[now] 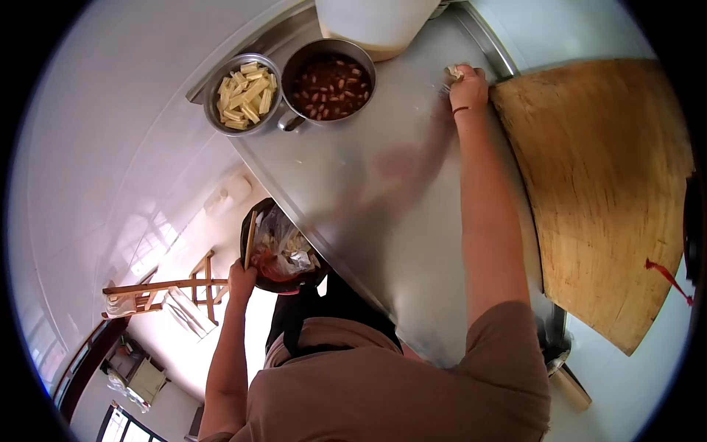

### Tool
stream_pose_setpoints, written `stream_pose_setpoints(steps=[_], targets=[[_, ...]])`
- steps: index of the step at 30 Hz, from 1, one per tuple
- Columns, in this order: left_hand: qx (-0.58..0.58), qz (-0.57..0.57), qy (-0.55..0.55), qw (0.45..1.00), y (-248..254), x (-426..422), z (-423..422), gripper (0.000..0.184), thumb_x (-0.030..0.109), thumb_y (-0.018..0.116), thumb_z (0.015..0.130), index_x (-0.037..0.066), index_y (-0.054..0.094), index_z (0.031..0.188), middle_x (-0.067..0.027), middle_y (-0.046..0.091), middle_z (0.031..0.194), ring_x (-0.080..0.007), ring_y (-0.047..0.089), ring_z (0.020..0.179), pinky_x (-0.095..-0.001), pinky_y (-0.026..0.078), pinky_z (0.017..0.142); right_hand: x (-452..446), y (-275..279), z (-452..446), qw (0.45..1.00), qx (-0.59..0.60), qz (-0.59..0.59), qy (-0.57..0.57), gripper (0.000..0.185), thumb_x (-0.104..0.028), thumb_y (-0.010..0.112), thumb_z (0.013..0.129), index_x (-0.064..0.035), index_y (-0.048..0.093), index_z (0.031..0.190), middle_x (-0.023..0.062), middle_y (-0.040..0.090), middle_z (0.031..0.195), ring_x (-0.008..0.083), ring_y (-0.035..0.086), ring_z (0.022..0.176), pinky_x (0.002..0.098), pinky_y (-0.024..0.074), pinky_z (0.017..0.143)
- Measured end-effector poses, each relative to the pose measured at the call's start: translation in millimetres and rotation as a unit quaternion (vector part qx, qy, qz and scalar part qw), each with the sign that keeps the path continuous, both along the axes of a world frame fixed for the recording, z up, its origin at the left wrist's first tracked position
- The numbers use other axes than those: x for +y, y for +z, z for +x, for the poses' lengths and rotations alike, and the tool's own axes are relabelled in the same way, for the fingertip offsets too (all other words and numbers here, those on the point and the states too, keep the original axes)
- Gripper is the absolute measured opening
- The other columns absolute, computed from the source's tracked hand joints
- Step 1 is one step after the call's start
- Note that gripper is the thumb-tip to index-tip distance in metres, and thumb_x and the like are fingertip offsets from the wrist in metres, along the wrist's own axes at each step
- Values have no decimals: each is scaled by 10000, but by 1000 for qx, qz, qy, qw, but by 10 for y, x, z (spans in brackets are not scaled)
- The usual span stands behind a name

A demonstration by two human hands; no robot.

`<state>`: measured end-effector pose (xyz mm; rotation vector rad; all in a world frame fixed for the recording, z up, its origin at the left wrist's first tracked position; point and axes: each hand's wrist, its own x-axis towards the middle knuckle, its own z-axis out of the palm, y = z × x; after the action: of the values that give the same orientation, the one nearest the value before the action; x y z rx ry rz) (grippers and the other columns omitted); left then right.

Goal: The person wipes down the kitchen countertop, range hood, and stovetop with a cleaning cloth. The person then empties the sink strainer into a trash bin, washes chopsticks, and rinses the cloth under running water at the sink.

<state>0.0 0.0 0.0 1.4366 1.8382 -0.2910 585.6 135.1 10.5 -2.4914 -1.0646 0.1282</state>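
Observation:
My right hand is closed on a crumpled pale cloth or tissue at the far right of the metal counter. Down at the left, my left hand has its fingers closed at the rim of a dark trash bin, by a light wooden stick. Plastic bags and scraps lie in the bin, below the counter's left edge. A bowl of pale yellow cut pieces stands at the counter's far left, beside a pot of red-brown beans in liquid.
A large wooden board lies along the right side. A white container stands behind the pot. On the floor at the left is a wooden folding chair. A knife or tool with a wooden handle lies at the lower right.

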Motion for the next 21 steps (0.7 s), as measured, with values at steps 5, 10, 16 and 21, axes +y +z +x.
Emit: stream_pose_setpoints(steps=[5, 10, 16, 21], targets=[[-38, -8, 22, 999, 12, 307, -40, 308, 204, 540, 732, -35, 599, 917, -251, 609, 806, -409, 589, 789, -450, 452, 691, -16, -107, -699, 978, -104, 121, 134, 206, -8, 598, 665, -150, 631, 809, 59, 551, 881, 300, 516, 797, 380, 457, 719], [-17, -4, -27, 999, 74, 520, 83, 322, 172, 527, 698, -38, 604, 930, -242, 616, 782, -383, 608, 780, -426, 464, 688, -232, -82, -1368, 977, -107, 122, 137, 204, 0, 570, 680, -129, 613, 832, 65, 546, 868, 294, 509, 787, 375, 450, 699], [-52, -31, -31, 998, -167, 633, -114, 339, 231, 574, 707, -29, 605, 921, -249, 615, 819, -385, 601, 819, -433, 460, 715, -540, -80, -2347, 977, -40, 118, 175, 213, 42, 538, 680, -89, 577, 842, 83, 540, 879, 301, 494, 808, 397, 433, 714], [-52, -32, -49, 997, -116, 771, -127, 350, 278, 624, 701, -18, 611, 888, -249, 615, 838, -391, 593, 839, -440, 459, 727, -845, 64, -3364, 968, 40, 62, 239, 185, 32, 531, 658, -87, 553, 797, 107, 540, 886, 307, 493, 831, 407, 429, 722]])
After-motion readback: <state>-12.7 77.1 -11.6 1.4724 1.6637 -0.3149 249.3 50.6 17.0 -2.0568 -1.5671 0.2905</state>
